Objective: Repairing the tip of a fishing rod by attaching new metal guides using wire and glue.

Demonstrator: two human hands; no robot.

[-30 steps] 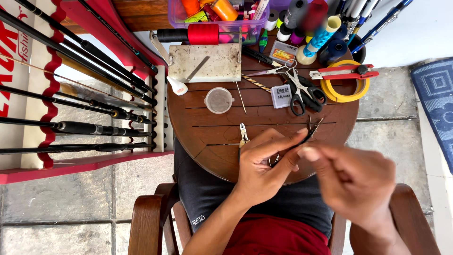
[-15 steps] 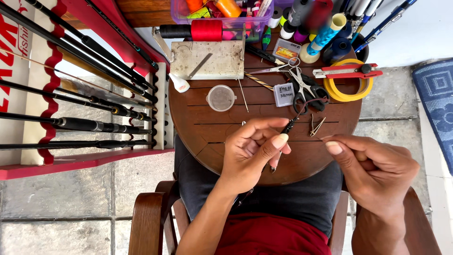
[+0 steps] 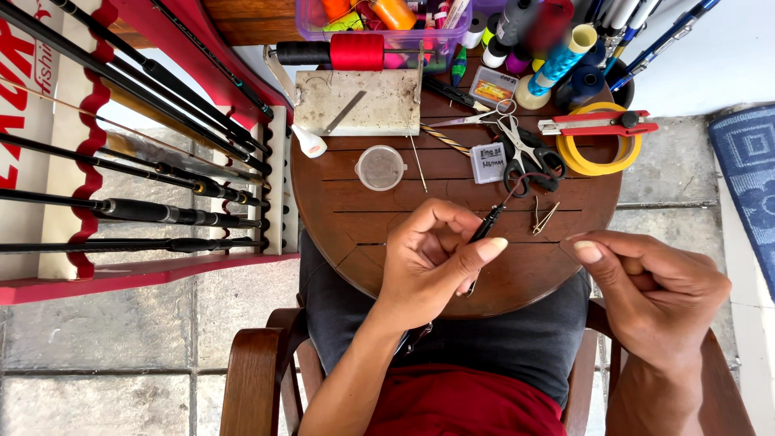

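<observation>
Thin black rod tip [image 3: 487,228] sits in my left hand [image 3: 432,254], fingers curled and clamped round it, thumb stretched out along the side; the tip pokes out past my fingertips over the round wooden bench [image 3: 339,202]. A fine dark thread loops off the tip toward the scissors. My right hand [image 3: 654,282] is held well apart to the right, thumb and forefinger pinched together; whether thread is between them I cannot tell.

Just beyond the left hand's fingertips: a small wire guide [image 3: 542,218] lying flat on the bench. Further out, black-handled scissors [image 3: 529,157], a small clear lidded cup [image 3: 380,167], yellow tape rolls [image 3: 599,152] with a red utility knife [image 3: 596,123] across them. Far edge: thread spools [image 3: 355,52]. Off to the left of my left hand, a rack of fishing rods [image 3: 145,161].
</observation>
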